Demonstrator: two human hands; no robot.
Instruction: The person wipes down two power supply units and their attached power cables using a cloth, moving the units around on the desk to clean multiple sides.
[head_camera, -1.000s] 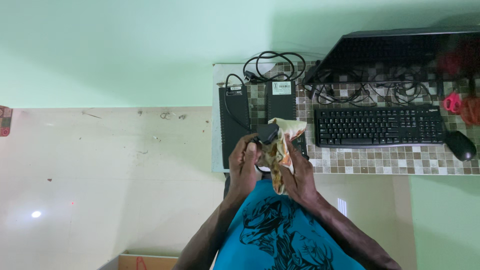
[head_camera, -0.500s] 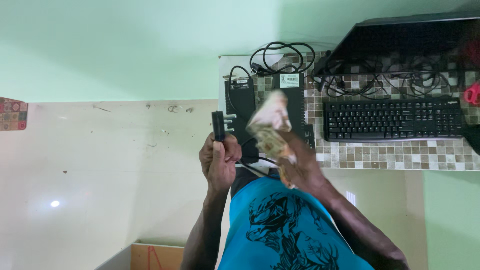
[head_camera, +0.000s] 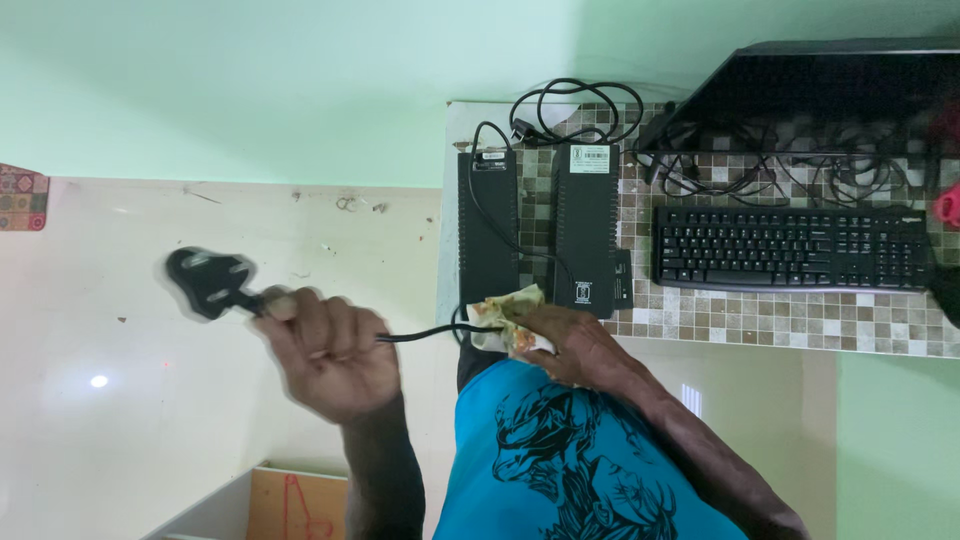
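the left hand (head_camera: 330, 350) is out to the left over the pale floor (head_camera: 120, 420), fingers curled tight around a black cable (head_camera: 425, 334) just behind its plug (head_camera: 208, 282). the plug sticks out past the hand toward the left, blurred, so its pins can't be made out. from the fist the cable runs right in a taut line to the right hand (head_camera: 570, 345), which sits at the front edge of the tiled table (head_camera: 760, 325), closed around a crumpled, patterned cloth (head_camera: 503, 318) in yellowish and orange tones. the cable meets the cloth there; whether it passes through the cloth or under it is hidden by the fingers.

just behind the right hand two long black boxes (head_camera: 540, 225) lie side by side on the table, with a thin cable crossing over them and a loose coil of black cable (head_camera: 570, 110) behind. to the right is a black keyboard (head_camera: 790, 250) with a dark monitor (head_camera: 830, 95) behind it, tangled wires between them. the monitor's top and a pink thing at the right edge are cut off. the person's blue printed shirt (head_camera: 560, 460) fills the bottom of the view.
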